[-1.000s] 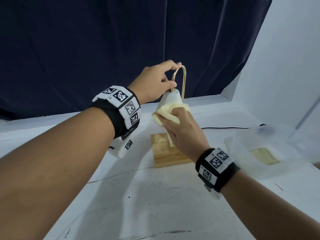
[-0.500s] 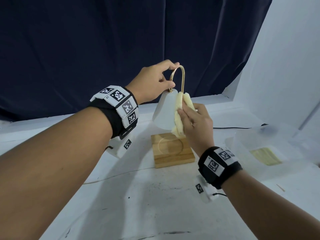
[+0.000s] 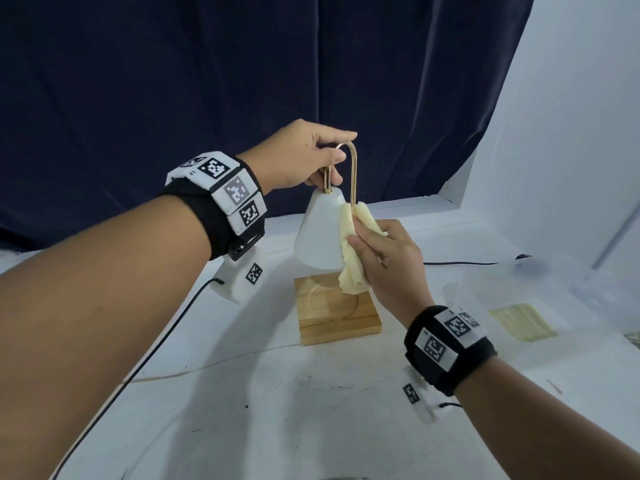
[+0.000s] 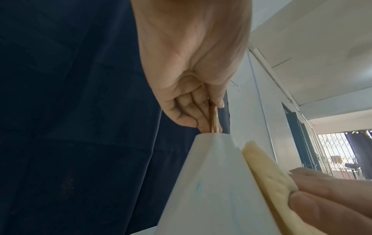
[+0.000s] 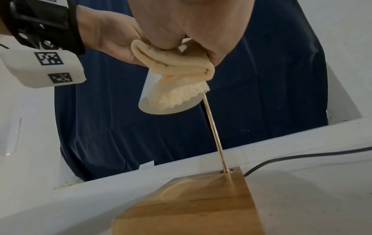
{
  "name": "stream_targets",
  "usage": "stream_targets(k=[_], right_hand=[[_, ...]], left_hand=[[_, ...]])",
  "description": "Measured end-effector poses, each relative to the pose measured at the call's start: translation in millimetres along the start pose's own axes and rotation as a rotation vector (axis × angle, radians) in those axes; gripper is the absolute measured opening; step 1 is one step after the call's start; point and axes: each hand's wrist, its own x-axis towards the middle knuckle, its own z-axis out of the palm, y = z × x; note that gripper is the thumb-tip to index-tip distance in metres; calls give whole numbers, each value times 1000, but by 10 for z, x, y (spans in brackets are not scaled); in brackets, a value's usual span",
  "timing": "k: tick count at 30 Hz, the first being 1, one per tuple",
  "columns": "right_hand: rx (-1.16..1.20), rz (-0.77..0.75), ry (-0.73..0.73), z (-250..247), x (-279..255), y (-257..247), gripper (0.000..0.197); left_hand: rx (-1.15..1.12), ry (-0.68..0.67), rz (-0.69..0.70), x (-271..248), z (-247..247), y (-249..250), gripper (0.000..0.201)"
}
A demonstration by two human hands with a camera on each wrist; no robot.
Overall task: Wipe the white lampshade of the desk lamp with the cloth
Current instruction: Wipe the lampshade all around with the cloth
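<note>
Since a second ago the right hand (image 3: 389, 268) has carried the pale-yellow folded cloth (image 3: 350, 261) from the front of the white cone-shaped lampshade (image 3: 320, 233) round to its right flank, where its fingers clasp the cloth and press it on. That lampshade hangs at frame centre above the square wooden base (image 3: 339, 317) on the white table (image 3: 277, 410). At upper centre the left hand (image 3: 301, 157) pinches the thin gold arched rod (image 3: 353, 174) just above it.

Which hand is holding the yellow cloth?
The right hand holds the cloth against the white lampshade. The left hand has no cloth; it grips the lamp's gold loop above.
</note>
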Motion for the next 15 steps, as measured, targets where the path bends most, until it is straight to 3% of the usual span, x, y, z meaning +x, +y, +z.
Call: stream_targets(k=[11, 15], right_hand=[[24, 24, 9, 34, 54, -140, 34], [3, 11, 18, -85, 86, -151, 34]], left_hand=[[189, 226, -128, -170, -59, 134, 37], [144, 279, -199, -236, -25, 185, 8]])
